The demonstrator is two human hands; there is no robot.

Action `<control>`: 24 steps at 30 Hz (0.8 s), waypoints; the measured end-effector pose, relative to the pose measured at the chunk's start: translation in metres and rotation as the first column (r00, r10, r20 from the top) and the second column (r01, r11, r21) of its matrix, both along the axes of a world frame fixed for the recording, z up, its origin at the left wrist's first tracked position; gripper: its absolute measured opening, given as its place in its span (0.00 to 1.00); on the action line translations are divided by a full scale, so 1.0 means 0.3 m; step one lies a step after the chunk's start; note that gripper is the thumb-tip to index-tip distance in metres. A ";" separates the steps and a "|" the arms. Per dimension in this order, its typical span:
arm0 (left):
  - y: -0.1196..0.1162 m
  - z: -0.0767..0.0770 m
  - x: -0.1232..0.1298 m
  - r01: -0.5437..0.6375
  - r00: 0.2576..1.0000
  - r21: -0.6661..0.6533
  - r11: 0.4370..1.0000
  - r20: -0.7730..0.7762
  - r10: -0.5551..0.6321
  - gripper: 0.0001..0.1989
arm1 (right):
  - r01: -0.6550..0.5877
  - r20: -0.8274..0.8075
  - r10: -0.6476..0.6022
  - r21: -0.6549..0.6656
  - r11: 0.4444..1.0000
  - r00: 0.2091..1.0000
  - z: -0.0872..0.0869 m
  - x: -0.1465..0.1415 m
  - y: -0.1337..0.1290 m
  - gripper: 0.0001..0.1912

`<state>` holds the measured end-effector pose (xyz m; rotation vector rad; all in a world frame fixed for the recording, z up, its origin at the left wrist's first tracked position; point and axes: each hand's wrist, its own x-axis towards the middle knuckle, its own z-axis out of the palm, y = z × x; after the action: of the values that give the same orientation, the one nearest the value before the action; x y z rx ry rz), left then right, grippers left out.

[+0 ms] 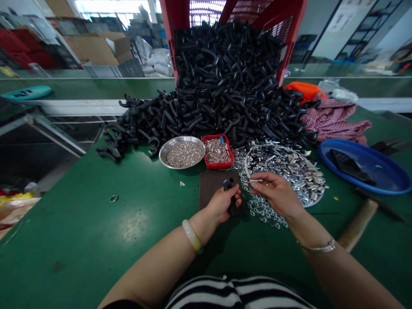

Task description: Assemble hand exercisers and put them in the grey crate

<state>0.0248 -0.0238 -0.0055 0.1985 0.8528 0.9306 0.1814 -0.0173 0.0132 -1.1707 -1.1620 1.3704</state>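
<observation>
My left hand is wrapped round a black plastic handle, its hollow end pointing up, above a dark square pad. To the right, my right hand pinches a small silvery ridged piece that looks like a spring, between thumb and fingertips. Under and behind that hand, shiny metal rings and sleeves fill a round tray and spill onto the table. A steel bowl of tiny metal parts stands beyond the pad. Beside it is a red box with small pins or screws.
A big heap of black handles pours from a red crate at the back. On the right are a blue tray with a dark phone-like object, a hammer and a checked cloth. One loose ring lies on the green table.
</observation>
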 end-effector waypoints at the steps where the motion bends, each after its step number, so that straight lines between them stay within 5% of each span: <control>1: 0.001 -0.001 -0.007 -0.007 1.000 0.008 1.000 -0.007 0.007 0.05 | -0.035 0.040 0.034 0.026 0.999 0.999 0.017 0.000 -0.001 0.15; 5: -0.005 0.016 -0.039 0.077 0.997 0.125 0.989 0.003 -0.078 0.15 | -0.135 0.352 0.059 0.195 0.972 0.934 0.071 0.004 -0.001 0.13; 8: -0.019 0.025 -0.042 0.150 0.988 0.258 0.954 -0.066 -0.137 0.21 | -0.248 0.589 -0.042 0.402 0.881 0.807 0.095 0.001 -0.006 0.09; 15: -0.026 -0.012 -0.028 0.150 0.972 0.357 0.922 -0.226 -0.071 0.22 | -0.471 0.771 -0.165 0.526 0.708 0.615 0.147 -0.009 -0.028 0.08; 17: -0.022 -0.015 -0.039 0.214 0.952 0.394 0.894 -0.291 -0.099 0.21 | -0.452 0.759 -0.162 0.529 0.718 0.631 0.154 -0.010 -0.030 0.09; 20: -0.019 -0.008 -0.061 0.306 0.926 0.408 0.860 -0.339 -0.168 0.19 | -0.380 0.678 -0.021 0.437 0.815 0.734 0.150 -0.019 -0.031 0.11; 24: -0.023 0.002 -0.080 0.308 0.951 0.305 0.901 -0.129 -0.282 0.16 | -0.311 0.399 0.179 0.293 0.904 0.899 0.142 -0.049 -0.029 0.13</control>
<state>0.0009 -0.0309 -0.0048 0.6375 0.7160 0.7729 0.1668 -0.0261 0.0558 -1.0633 -1.7976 1.0856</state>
